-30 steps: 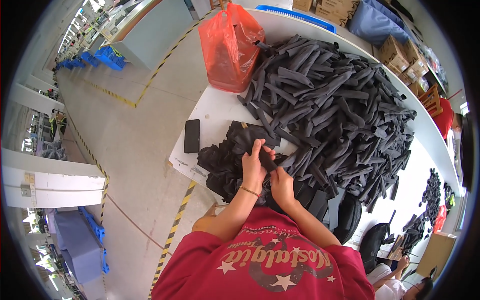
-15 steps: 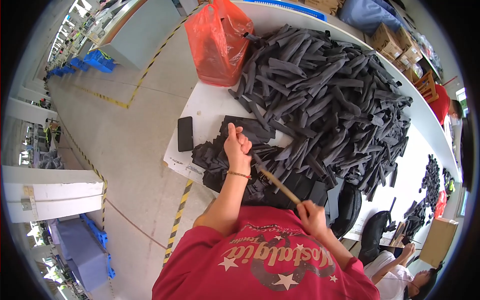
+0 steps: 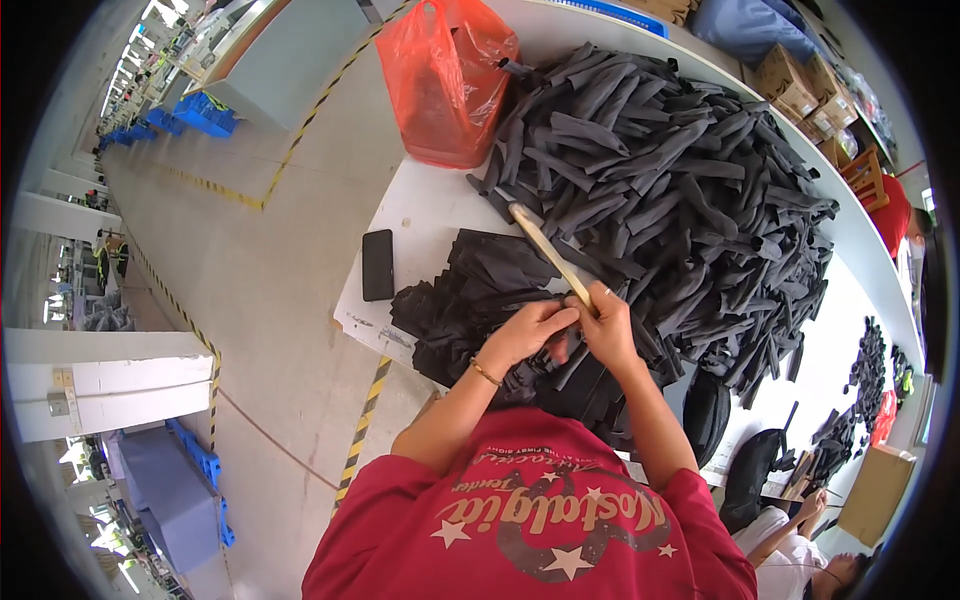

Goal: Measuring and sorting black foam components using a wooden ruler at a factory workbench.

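Observation:
A pale wooden stick (image 3: 543,247) slants up and away to the left from my right hand (image 3: 611,332), which is closed round its near end. Close against it is my left hand (image 3: 527,334), thumb and fingers drawn together beside the stick's base. What the left fingers pinch, if anything, is hidden. Under and left of both hands lie flat black fabric pieces (image 3: 455,310) in a loose, overlapping stack. Beyond the stick rises a large heap of black fabric tubes (image 3: 650,170), and the stick's tip lies over the heap's near left edge.
A black phone (image 3: 378,265) lies at the white table's (image 3: 415,210) left edge. Behind it stands a red plastic bag (image 3: 440,100). Black bags (image 3: 750,475) rest at the right, near a person in white (image 3: 785,560). Yellow-black tape (image 3: 362,430) marks the floor.
The stick has swung from pointing at my left hand to pointing away over the heap. My left hand has come down and right, to meet my right hand, which has moved forward.

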Tool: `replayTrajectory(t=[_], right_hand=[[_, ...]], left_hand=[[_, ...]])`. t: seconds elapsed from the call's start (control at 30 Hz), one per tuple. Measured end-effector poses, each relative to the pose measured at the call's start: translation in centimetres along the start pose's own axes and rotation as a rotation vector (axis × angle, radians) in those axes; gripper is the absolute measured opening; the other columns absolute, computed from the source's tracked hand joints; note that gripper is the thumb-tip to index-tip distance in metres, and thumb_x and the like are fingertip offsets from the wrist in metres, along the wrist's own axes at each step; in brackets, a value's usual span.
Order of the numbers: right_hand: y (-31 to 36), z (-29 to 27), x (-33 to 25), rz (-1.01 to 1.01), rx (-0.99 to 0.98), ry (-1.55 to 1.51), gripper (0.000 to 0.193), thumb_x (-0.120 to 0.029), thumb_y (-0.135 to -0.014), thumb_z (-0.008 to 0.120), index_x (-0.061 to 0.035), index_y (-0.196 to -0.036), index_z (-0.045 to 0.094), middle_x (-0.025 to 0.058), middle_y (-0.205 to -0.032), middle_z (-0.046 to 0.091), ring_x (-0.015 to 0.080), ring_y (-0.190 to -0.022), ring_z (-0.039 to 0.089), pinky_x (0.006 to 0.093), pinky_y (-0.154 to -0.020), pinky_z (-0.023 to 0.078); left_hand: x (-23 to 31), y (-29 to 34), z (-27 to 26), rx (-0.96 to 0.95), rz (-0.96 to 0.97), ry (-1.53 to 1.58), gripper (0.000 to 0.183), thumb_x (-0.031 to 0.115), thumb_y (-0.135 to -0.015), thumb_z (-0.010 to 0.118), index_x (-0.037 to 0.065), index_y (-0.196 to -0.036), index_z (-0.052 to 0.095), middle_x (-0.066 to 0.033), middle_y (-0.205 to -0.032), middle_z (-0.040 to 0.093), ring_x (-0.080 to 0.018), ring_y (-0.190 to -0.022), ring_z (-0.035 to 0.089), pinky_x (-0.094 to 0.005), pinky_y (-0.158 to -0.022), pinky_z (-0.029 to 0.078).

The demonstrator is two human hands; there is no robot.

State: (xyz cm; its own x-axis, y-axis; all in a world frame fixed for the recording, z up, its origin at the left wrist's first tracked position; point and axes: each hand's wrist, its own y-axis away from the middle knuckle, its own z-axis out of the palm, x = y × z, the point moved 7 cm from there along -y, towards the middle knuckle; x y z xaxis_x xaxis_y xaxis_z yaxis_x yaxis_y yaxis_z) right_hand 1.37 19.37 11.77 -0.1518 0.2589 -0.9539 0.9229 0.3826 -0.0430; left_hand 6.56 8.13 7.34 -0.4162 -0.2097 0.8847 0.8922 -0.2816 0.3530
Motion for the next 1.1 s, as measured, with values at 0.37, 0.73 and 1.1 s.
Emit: replayTrajectory(t=[0.37, 0.73, 1.1], right_hand=[[-19.0, -10.5, -1.8, -0.034, 0.627, -0.09, 0.025, -0.023, -0.092, 0.064, 0.0014, -0.094, 0.062, 0.0041, -0.067, 0.051, 0.0108, -0.062, 0.042, 0.0287, -0.055, 0.039], [-10.2, -4.5, 2.3, 0.109, 0.227, 0.105, 0.021, -0.018, -0.095, 0.059, 0.0008, -0.104, 0.062, 0.0019, -0.065, 0.053, 0.0056, -0.06, 0.047, 0.0241, -0.055, 0.041], [1.4, -9.0, 2.7, -0.162, -0.115, 0.604, 0.015, -0.017, -0.086, 0.065, -0.0103, -0.099, 0.067, 0.0056, -0.074, 0.061, 0.0248, -0.064, 0.062, 0.0377, -0.055, 0.048]], left_hand=[[-0.7, 1.7, -1.2, 0.203, 0.031, 0.06, 0.025, 0.017, -0.097, 0.044, 0.004, -0.076, 0.052, -0.0045, -0.059, 0.057, -0.011, -0.047, 0.055, -0.0227, -0.047, 0.044], [-3.5, -8.4, -9.2, -0.118, 0.46, -1.634, 0.005, 0.007, -0.073, 0.062, 0.011, -0.072, 0.065, -0.0026, -0.082, 0.061, -0.0225, -0.089, 0.055, -0.0362, -0.078, 0.044], [6.0, -3.1, -12.2, 0.218, 0.481, -1.02, 0.012, 0.016, -0.067, 0.077, 0.008, -0.076, 0.073, -0.0011, -0.079, 0.065, -0.0227, -0.088, 0.054, -0.035, -0.079, 0.044]])
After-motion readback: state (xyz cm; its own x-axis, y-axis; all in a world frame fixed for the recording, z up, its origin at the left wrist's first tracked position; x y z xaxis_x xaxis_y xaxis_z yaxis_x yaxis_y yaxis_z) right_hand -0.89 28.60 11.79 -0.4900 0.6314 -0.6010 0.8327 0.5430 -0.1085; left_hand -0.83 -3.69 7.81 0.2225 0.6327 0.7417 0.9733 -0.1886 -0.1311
